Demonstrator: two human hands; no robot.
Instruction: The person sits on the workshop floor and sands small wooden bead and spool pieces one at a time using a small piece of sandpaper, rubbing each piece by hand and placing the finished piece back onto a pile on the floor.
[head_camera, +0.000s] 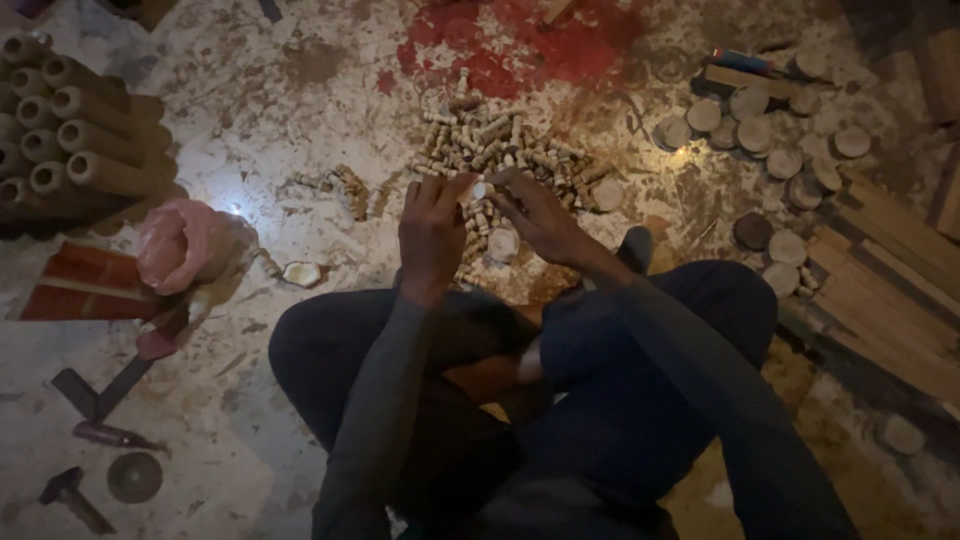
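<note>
Head view: a person sits cross-legged on a stained floor (250, 120), both arms reaching forward over the knees to a heap of small turned wooden pegs (495, 150) lying just beyond them. The left hand (432, 228) is raised at the near edge of the heap, fingers (440, 190) extended upward and slightly spread; it seems to touch or pinch something small and pale between the two hands, but the dim light does not let one tell whether it truly grips. The right hand (540, 215) comes in from the other side, its fingers curled toward the same spot, apparently closed on a small pale piece (480, 190), though that too is uncertain. By the look of it, the step in hand is picking one peg out of the heap and working it between the fingertips; the next move would call for a fine pinch and a steady hold, since the pieces are small and lie tangled on each other.

Around them: a stack of cardboard tubes (70, 130) at far left, a pink bag (180, 245) near the left knee, a pale round disc (503, 243) just below the hands, many wooden discs (760, 130) at upper right, wooden slats (880, 280) along the right edge, and a hammer (70, 492) at lower left
</note>
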